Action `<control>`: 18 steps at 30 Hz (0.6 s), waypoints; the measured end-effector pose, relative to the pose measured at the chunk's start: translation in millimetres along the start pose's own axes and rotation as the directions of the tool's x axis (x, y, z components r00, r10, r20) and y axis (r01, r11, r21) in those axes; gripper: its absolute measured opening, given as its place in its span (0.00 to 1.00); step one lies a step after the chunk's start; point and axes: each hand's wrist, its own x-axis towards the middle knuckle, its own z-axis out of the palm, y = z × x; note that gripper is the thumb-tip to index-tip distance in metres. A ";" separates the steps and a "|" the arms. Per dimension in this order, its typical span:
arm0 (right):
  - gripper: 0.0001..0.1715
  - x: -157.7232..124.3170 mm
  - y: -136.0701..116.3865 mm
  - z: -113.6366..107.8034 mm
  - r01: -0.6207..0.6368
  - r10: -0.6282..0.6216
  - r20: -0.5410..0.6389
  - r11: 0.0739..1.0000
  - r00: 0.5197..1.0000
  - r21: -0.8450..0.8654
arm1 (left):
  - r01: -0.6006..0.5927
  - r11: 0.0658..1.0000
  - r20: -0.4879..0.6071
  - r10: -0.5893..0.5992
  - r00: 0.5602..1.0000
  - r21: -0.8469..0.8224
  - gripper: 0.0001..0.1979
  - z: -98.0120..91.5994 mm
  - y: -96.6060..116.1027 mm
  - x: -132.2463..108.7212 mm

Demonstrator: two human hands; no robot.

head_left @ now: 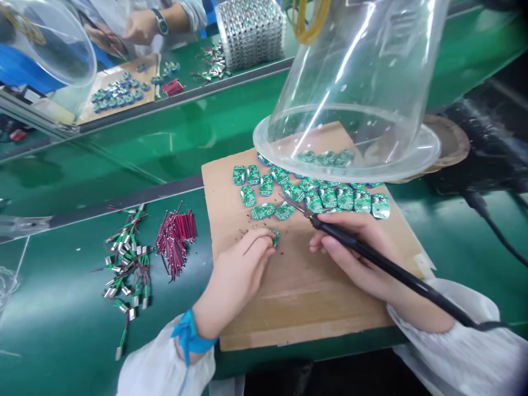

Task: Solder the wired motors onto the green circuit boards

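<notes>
My left hand (pixel 243 264) pinches a small green circuit board (pixel 275 236) against the cardboard sheet (pixel 297 297). My right hand (pixel 350 247) grips a black-handled soldering iron (pixel 355 242), and its metal tip (pixel 293 204) points up and left, close to the loose boards. Several green circuit boards (pixel 313 201) lie in rough rows across the cardboard, with specks of debris near my left fingertips. More boards (pixel 325 158) sit under a clear plastic dome (pixel 350 93), which is tilted and rests at the far edge of the sheet.
Bundled wires with metal ends (pixel 127 258) and cut red-black wires (pixel 175 239) lie left on the green bench (pixel 49 286). Beyond a dark rail, a co-worker's hands (pixel 140 27) work near another board-covered cardboard (pixel 119 91). A black cable (pixel 487 214) runs right.
</notes>
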 end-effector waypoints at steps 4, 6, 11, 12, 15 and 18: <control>0.22 -8.9 -0.4 -10.8 -0.023 0.025 0.021 0.996 0.999 -0.088 | -0.096 0.992 0.111 0.105 0.988 -0.080 0.08 -27.6 -19.7 -7.3; 0.19 -10.8 1.5 -13.5 -0.029 0.030 0.007 0.992 1.000 -0.120 | -0.019 0.994 0.014 0.020 1.000 -0.112 0.05 -32.2 -19.7 -10.0; 0.09 -4.1 3.8 -9.9 -0.109 0.109 -0.038 0.994 0.993 -0.003 | 0.210 0.960 -0.202 -0.245 0.948 -0.183 0.05 -12.2 -0.8 -13.2; 0.08 -2.4 3.2 -8.2 -0.133 0.134 -0.042 0.991 0.990 0.025 | 0.233 0.956 -0.199 -0.267 0.943 -0.178 0.05 -7.5 2.2 -13.4; 0.05 0.1 2.0 -3.1 -0.159 0.160 -0.017 0.985 0.987 0.069 | 0.261 0.952 -0.162 -0.287 0.944 -0.162 0.04 -0.4 5.2 -13.4; 0.05 -0.4 3.2 0.2 -0.174 0.173 0.025 0.980 0.985 0.092 | 0.282 0.942 -0.144 -0.309 0.940 -0.182 0.05 -1.1 2.9 -12.8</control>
